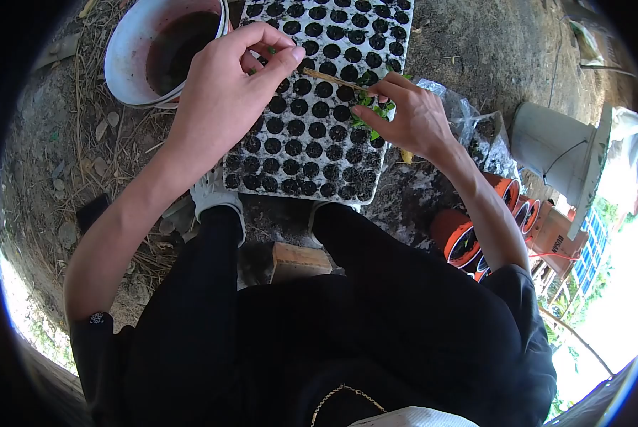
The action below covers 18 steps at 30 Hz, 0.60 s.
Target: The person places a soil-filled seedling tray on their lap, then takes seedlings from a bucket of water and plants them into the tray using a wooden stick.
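Seedlings (383,110) with small green leaves cluster at the right side of a white cell tray (307,119), partly under our right hand (411,117), so we cannot tell whether they stand in the cells or lie loose across them. Our right fingers curl in, nearly closed, and seem to grip one end of a thin stick (330,77), the thumb a little apart beside the leaves; we angle the stick across the cells, probably so that its free end sits near the left fingertips. Our left hand (237,89) hovers above the tray, thumb and forefinger pinched together, apparently on a scrap of green (266,51); so light a pinch would suit something slender. We have the tray just ahead of our shoes (219,203), presumably so that both hands reach its rows without stretching, and many cells look filled with dark soil. Beside its far left part stands a pale bucket (123,64) with dark contents, likely placed for easy reach. Between our feet we see a wooden block (301,263). To the right are crumpled clear plastic (461,107) and reddish pots (455,231), grouped perhaps to save room. Beyond them, a brown carton (555,238) bears sideways capitals that seem to read "BUSAN"; a pale emblem (97,318) on our left sleeve shows no lettering we can make out.
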Tool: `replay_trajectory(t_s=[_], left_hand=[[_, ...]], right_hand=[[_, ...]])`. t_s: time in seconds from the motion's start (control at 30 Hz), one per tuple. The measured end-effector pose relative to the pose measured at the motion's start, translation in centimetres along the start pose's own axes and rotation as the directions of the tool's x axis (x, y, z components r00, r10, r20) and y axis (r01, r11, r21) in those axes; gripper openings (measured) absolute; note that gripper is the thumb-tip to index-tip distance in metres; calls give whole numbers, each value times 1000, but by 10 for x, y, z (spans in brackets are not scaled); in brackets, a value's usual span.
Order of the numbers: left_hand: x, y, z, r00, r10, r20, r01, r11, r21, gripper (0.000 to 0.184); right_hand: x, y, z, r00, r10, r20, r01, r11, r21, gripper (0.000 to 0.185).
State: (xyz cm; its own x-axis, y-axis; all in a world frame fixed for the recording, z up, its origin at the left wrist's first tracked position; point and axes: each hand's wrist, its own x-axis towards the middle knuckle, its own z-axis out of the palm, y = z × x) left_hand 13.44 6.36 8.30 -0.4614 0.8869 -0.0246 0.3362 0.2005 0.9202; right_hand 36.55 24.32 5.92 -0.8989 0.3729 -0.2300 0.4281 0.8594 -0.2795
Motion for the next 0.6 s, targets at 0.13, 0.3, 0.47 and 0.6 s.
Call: replay_trajectory(t_s=[0.13, 0.3, 0.47, 0.6], left_hand=[[0, -2, 0, 1000, -15, -6, 15, 1000, -12, 21], [0, -3, 1, 1000, 3, -20, -3, 1000, -19, 21], [0, -6, 2, 1000, 4, -29, -5, 999, -36, 22], [-1, -5, 1, 1000, 12, -14, -12, 1000, -16, 21]], right_hand=[[2, 6, 9, 999, 35, -25, -34, 999, 37, 37], [3, 7, 8, 995, 79, -60, -72, 992, 102, 25], [3, 7, 8, 991, 96, -95, -82, 987, 140, 18], [4, 5, 6, 989, 125, -77, -110, 978, 176, 16]])
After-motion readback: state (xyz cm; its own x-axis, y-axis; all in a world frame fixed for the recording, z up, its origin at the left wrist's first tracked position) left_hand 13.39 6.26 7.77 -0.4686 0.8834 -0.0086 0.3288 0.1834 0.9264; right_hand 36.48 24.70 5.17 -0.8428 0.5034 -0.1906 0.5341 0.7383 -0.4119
